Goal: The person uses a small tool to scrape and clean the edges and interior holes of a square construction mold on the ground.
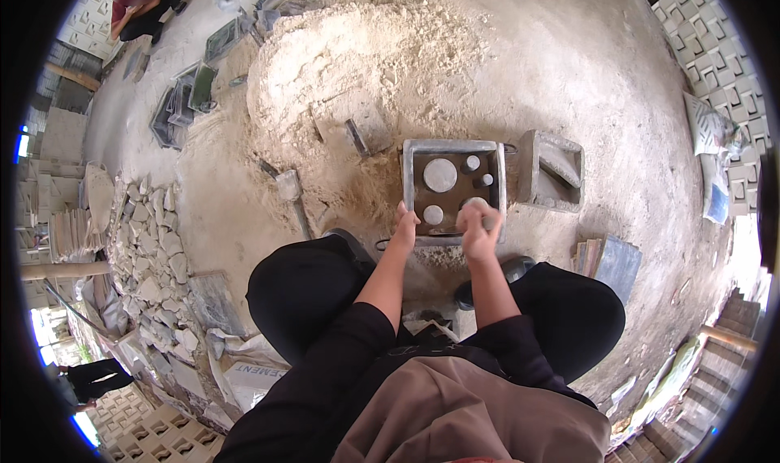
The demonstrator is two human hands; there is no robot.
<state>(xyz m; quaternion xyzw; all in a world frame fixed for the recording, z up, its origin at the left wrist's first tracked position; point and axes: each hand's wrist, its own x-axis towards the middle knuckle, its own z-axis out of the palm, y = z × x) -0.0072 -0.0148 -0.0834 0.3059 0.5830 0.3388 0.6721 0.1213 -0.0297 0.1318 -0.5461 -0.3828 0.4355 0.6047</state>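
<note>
A rectangular metal mould (pixel 409 170) lies on the ground between my feet. Inside, on its dark floor, stand several grey round pieces, among them a large disc (pixel 440 175) and a smaller disc (pixel 434 215). My right hand (pixel 481 229) is closed around a round grey piece (pixel 471 206) at the near right of the mould; the fingers partly cover it. My left hand (pixel 406 226) grips the near left wall of the mould, though its fingertips are partly hidden.
A grey tray-like box (pixel 532 166) sits right of the mould. Ahead spreads pale powder (pixel 341 57), with a trowel-like tool (pixel 357 138) and a hammer-like tool (pixel 291 188) at its near edge. Broken pieces (pixel 150 252) are heaped left. A person (pixel 138 8) squats far left.
</note>
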